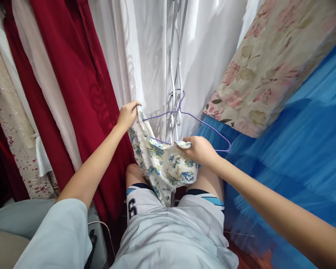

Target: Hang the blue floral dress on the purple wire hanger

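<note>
A small white garment with blue and yellow flowers (164, 164) hangs on a purple wire hanger (201, 125) in front of me. My left hand (127, 115) is closed on the garment's upper left edge, by the hanger's left end. My right hand (198, 149) is closed on the garment's upper right edge, just below the hanger's sloping right arm. The hanger's hook (180, 101) sits against white hanging ribbons.
Hanging fabrics surround me: dark red cloth (72, 74) on the left, sheer white curtains (140, 48) ahead, a pink floral fabric (268, 63) upper right and blue tulle (296, 149) on the right. My knees and white shorts (168, 220) are below.
</note>
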Demonstrator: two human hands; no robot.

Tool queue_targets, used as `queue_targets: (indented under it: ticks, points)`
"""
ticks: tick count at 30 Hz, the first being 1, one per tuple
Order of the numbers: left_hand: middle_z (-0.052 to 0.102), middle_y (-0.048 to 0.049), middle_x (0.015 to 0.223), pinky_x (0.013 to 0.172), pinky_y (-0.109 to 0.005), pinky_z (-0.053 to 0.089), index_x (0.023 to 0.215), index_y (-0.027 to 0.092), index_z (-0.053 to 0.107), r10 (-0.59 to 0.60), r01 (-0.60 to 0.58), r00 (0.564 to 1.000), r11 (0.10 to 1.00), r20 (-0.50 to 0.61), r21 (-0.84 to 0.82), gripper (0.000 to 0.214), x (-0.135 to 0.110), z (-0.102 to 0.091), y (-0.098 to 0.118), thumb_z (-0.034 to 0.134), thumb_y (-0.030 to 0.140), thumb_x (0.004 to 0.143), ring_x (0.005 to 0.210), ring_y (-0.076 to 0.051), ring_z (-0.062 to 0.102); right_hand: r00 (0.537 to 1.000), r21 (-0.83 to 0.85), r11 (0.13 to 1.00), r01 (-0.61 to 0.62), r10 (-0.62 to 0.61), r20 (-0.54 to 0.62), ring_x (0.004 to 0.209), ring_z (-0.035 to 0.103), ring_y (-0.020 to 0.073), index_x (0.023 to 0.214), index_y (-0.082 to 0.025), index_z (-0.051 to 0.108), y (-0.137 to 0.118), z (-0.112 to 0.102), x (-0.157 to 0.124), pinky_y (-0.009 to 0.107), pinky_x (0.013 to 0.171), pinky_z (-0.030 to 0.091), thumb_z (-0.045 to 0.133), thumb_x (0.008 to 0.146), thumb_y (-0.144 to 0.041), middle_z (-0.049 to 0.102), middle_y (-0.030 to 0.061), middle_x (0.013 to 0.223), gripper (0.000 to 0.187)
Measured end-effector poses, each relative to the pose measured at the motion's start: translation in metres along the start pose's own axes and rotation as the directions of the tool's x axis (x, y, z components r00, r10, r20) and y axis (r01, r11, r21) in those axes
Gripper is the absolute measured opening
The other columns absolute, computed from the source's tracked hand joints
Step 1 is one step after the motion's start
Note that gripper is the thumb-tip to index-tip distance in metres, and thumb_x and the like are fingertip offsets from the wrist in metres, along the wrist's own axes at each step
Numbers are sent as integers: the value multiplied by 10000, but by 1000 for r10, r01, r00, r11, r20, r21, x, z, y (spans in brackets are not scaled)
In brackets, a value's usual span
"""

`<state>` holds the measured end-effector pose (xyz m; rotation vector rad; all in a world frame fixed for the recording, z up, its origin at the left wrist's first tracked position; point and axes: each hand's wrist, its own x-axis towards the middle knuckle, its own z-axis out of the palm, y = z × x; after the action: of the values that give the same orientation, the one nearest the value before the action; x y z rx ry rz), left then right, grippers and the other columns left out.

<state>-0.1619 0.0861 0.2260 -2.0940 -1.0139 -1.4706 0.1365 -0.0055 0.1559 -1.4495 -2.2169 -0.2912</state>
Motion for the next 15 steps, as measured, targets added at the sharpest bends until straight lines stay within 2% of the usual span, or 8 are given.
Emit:
queue_targets:
  ticks: [3,6,8,10,11,13,15]
  points:
    - [661,-63,991,775,-270,467,899,181,683,26,-19,995,997,97,-72,229,10,24,21,464,119,873,911,-186,627,1000,-49,999,10,-9,18,715,674,259,743,-195,670,-6,-2,1,292,560,301,533,792,-256,722,120,739,158]
    - [638,-61,901,733,-288,442,885,181,660,57,-38,974,995,220,-91,209,5,36,40,460,222,933,839,-196,606,999,-48,999,24,-23,24,731,675,264,743,-192,680,-8,-5,-1,291,574,315,535,734,-182,726,120,751,145]
    - [609,-32,772,680,-285,415,909,191,629,16,9,959,996,282,-84,208,-3,40,45,439,263,955,738,-189,583,999,-6,1000,27,-27,25,744,679,267,757,-188,697,-3,-8,-5,285,595,347,537,713,-151,731,116,750,170]
    - [559,3,680,634,-271,383,947,203,598,-39,63,958,995,284,-76,158,-13,42,44,458,275,947,652,-171,545,1000,61,998,21,-22,13,783,689,273,817,-189,727,9,-11,-12,277,631,392,546,700,-128,749,108,788,224]
    - [531,20,647,620,-264,369,969,209,584,-59,82,962,994,265,-76,134,-17,43,43,474,279,939,617,-162,522,1000,100,995,17,-16,-16,820,695,275,878,-193,743,17,-13,-17,274,658,416,552,700,-121,761,101,838,270]
    - [472,50,584,595,-256,344,991,220,558,-98,117,972,990,213,-79,116,-24,46,41,497,297,931,548,-146,466,989,178,984,17,10,-147,908,697,272,1085,-210,731,36,-18,-26,275,726,454,564,726,-122,764,87,1001,406]
    - [436,65,543,569,-253,320,971,225,545,-143,159,973,984,179,-83,117,-28,49,42,503,327,931,501,-136,417,937,209,978,-14,85,-338,953,689,272,1341,-223,596,59,-24,-33,296,778,470,583,763,-137,733,89,1133,584]
